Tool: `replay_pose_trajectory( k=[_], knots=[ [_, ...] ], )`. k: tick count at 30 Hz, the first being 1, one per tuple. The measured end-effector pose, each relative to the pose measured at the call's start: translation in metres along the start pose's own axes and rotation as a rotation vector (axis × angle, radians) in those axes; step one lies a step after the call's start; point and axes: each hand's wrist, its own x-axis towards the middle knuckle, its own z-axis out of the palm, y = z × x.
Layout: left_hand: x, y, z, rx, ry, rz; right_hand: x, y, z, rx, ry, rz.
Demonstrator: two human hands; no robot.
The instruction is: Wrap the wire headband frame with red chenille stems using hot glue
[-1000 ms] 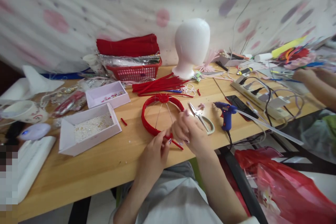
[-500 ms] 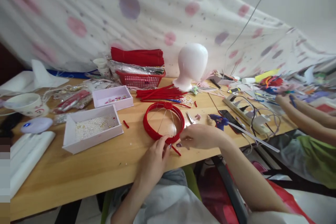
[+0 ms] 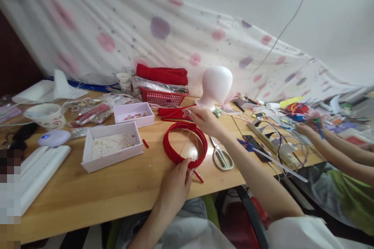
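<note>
Your left hand (image 3: 177,181) has the near rim of the red hoop (image 3: 169,151) pinched, hoop on the table (image 3: 117,192) right in front of you, prob. so it can't slide w/ only one hand on it. Your right hand (image 3: 206,118) is out past the far rim, fingers bent at the red strips (image 3: 172,113); can't tell if they grip one, b/c the fingertips blend into the red. Scissors (image 3: 219,151) and glue gun (image 3: 248,146) sit to the right, presumably for quick reach; bead box (image 3: 117,158) is left, prob. out of the way. Your right forearm hides part of the glue gun, incl. most of its grip. A short red end (image 3: 198,176) pokes out by your left fingers; its join to the hoop is hidden. Co-worker's hands, far right, are too blurry to read.
</note>
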Motion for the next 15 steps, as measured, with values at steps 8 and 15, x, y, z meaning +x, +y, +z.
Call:
replay_pose_trajectory(
  k=[8, 15],
  knots=[
    [0.001, 0.004, -0.002, -0.044, -0.001, -0.017, -0.016, 0.016, -0.018, -0.461, -0.129, 0.108],
    [0.001, 0.003, 0.000, -0.013, 0.003, -0.019, 0.004, 0.022, -0.046, -0.385, -0.320, 0.166]
  ],
)
